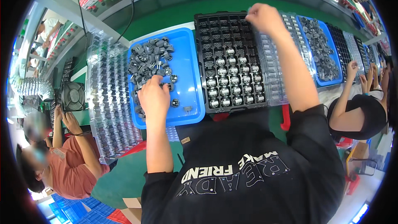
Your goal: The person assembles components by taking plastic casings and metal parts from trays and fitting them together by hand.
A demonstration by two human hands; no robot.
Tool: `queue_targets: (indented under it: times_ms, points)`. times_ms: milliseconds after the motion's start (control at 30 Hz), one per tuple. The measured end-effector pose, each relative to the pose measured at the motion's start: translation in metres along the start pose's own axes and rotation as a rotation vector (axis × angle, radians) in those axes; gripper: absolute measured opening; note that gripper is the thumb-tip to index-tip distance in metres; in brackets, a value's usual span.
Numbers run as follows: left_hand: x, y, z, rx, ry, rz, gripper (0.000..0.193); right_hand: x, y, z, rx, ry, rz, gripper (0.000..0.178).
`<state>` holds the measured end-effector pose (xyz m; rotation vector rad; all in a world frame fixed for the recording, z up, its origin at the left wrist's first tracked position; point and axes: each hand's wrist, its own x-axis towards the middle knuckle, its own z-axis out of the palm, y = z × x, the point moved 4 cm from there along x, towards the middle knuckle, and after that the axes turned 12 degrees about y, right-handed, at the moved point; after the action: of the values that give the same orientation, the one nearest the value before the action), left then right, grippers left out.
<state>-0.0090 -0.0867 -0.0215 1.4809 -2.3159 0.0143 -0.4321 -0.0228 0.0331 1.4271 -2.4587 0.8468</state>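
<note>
My left hand (154, 97) reaches into a blue tray (188, 54), its fingers closed around a small dark cylindrical part (166, 86). A heap of similar dark grey parts (151, 54) fills the tray's far left, and a few lie loose beside my hand. My right hand (267, 18) is closed in a pinch at the far right corner of a black compartment tray (213, 31); what its fingertips hold is too small to make out. Round parts with silvery tops (235, 79) occupy the near rows of the black tray.
Clear plastic trays stand left (112, 99) and right (275, 66). Further right is another blue tray of grey parts (321, 49). A co-worker in a reddish shirt (76, 166) sits left, another in dark clothing (356, 116) right. Cables (128, 0) hang at the back left.
</note>
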Motion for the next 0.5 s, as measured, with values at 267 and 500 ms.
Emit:
queue_targets:
  times_ms: [267, 500]
  points:
    - [-0.006, -0.005, -0.009, -0.057, 0.010, 0.073, 0.024, 0.040, 0.079, 0.025, -0.032, -0.153, 0.265, 0.040]
    - [-0.006, 0.002, -0.024, -0.155, 0.322, 0.213, 0.020, 0.027, 0.081, 0.024, 0.225, -0.116, 0.155, 0.022]
